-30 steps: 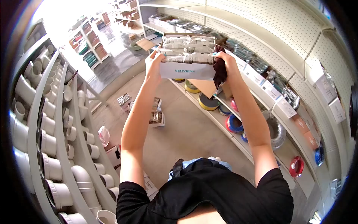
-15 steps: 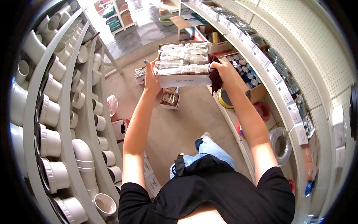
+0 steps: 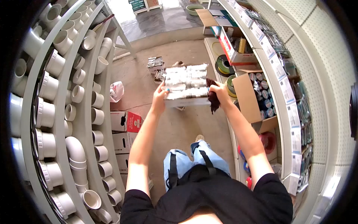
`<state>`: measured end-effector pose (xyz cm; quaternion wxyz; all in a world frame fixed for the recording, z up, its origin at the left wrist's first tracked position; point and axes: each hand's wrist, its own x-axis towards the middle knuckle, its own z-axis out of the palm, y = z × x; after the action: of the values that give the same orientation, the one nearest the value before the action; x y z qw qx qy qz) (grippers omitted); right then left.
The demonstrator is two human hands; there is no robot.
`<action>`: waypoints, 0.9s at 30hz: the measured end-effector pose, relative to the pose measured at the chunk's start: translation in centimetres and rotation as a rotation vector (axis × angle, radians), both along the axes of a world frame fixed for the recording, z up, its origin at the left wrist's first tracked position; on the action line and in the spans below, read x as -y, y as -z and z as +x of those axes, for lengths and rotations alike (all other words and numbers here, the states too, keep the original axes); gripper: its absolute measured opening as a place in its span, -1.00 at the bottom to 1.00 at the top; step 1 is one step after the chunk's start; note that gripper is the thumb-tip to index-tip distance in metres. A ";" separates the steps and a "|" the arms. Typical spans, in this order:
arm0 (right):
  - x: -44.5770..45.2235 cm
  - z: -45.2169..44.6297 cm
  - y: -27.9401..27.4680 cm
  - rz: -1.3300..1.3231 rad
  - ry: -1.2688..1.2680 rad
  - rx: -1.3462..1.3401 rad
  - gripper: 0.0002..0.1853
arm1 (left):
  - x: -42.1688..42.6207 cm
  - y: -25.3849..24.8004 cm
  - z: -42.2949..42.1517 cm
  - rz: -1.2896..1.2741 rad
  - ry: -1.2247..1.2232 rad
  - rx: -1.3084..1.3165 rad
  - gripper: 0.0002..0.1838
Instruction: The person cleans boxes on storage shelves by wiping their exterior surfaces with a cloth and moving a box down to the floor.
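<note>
You held an open white box [image 3: 188,102] in front of you, above the floor [image 3: 182,138], with both arms reaching forward. Your left hand [image 3: 160,98] gripped its left end and your right hand [image 3: 220,94] gripped its right end, the fingers of each closed on the side wall. A dark cloth [image 3: 213,100] was caught at your right hand and hung down beside the box. Pale wrapped packets [image 3: 186,79] filled the box in rows; the front wall was too blurred to read.

Beyond the box, a small carton [image 3: 155,64] of packets stood on the floor. To the left lay a white plastic bag [image 3: 116,92], with a red and white carton [image 3: 133,121] nearer to you, beside the left shelving [image 3: 85,108], which bore white pipe fittings [image 3: 46,143]. On the right, an open cardboard box [image 3: 246,98] held many round-ended items [image 3: 265,93]. Near it were yellow and black coils [image 3: 224,65] and a red coil [image 3: 267,142]. A green basin [image 3: 194,9] sat farther off.
</note>
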<state>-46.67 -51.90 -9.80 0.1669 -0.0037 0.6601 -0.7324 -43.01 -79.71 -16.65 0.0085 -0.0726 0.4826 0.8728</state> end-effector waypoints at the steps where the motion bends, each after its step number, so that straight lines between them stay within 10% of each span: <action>1: 0.2 -0.8 1.4 -0.028 -0.008 0.054 -0.78 | 0.0 1.2 -0.2 0.015 -0.022 0.019 -0.34; 9: 0.4 -1.8 10.8 -0.123 -0.015 0.283 -0.35 | 0.6 9.9 -0.6 0.015 -0.032 0.183 -0.32; 27: 9.0 8.1 34.5 0.135 0.159 0.388 -0.32 | 10.7 32.2 4.4 -0.341 0.265 0.288 -0.29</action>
<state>-38.53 -60.89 -44.28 0.2326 0.2007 0.6615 -0.6842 -38.63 -90.40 -48.87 0.1790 -0.1328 0.6219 0.7507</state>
